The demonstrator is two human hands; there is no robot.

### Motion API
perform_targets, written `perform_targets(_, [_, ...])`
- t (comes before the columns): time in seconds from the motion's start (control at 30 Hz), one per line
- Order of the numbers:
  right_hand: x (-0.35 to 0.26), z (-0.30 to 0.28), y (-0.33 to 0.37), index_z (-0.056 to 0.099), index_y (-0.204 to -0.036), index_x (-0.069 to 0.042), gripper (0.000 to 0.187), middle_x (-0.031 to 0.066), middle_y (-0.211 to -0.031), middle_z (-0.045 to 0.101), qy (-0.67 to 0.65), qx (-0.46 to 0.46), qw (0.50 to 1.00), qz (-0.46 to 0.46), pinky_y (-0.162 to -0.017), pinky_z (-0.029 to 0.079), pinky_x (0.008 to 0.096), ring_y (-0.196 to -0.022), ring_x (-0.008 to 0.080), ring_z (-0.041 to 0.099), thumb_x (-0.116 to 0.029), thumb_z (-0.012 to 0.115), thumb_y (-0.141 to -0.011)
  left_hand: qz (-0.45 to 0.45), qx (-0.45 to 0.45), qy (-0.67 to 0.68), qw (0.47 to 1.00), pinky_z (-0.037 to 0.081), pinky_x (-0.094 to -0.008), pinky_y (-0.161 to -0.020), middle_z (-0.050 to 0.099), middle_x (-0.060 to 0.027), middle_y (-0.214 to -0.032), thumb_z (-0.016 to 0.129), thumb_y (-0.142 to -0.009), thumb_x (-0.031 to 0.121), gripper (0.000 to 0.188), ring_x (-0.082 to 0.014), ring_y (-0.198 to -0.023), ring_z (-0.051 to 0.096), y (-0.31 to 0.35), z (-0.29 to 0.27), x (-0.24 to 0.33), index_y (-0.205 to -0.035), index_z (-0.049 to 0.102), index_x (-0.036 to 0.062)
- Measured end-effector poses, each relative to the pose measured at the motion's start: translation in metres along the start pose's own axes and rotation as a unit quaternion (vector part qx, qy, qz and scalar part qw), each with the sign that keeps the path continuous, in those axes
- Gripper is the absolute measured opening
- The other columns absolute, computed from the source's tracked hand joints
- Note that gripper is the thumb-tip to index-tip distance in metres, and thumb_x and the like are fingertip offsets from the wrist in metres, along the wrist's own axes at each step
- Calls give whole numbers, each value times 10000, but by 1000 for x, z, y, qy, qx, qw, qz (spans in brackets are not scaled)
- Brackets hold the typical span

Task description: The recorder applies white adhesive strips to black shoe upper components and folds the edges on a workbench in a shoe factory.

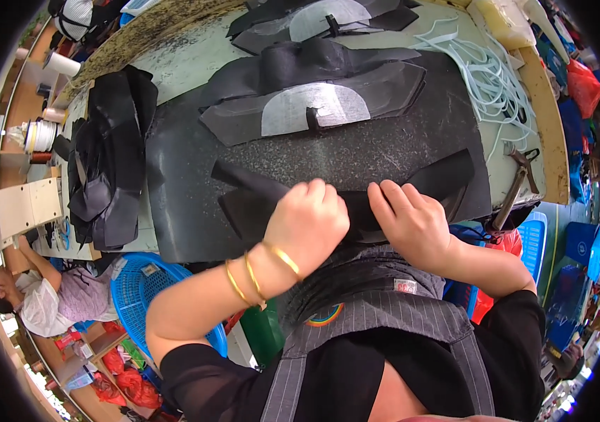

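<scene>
Both fists are closed on a folded black sheet piece point(446, 176) near the table's front edge, close to my apron. My left hand point(309, 219) grips its middle from the left, fingers curled over the top edge. My right hand point(411, 224) grips it just to the right, knuckles up. The piece's two ends spread out left and right past my hands; its underside is hidden. Beneath it lies a speckled black board point(187, 162). Farther back on that board rests a stack of black cut pieces point(398, 88) with a silver half-round patch point(342, 104) and a small black tab.
More black pieces point(113, 155) are heaped at the left, and another stack point(391, 14) lies at the back. Pale blue cord point(489, 77) is tangled at the right, near a hammer point(518, 183). A blue basket point(134, 295) stands below left; another person point(68, 295) sits beyond.
</scene>
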State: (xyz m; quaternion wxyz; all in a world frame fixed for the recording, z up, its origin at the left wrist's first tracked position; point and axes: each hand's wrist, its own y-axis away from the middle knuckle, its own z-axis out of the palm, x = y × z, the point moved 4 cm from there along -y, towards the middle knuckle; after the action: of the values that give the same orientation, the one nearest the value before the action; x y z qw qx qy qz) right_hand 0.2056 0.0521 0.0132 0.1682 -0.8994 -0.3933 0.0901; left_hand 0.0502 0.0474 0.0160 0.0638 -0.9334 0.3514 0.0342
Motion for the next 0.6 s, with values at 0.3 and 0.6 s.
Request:
perform_targets(0.3, [-1,2,3,724,-980,31,369,80,-954,635,-14,29,981,-192,-767,536,313,-925,210,585,-138,650,-660,11,135,12,991,498,-259,-616,704,-85,-941,679,-708,101,281,-167,-785,623,22,10,7,-955,737,-19])
perform_targets(0.6, [-8,7,7,678,-1027,11,366,77,-933,645,-217,-121,964,-98,-669,553,316,-861,224,640,-107,656,-681,-84,47,273,957,574,-348,-784,705,-83,-974,708,-695,30,302,-246,-895,652,25,12,-4,-993,746,1])
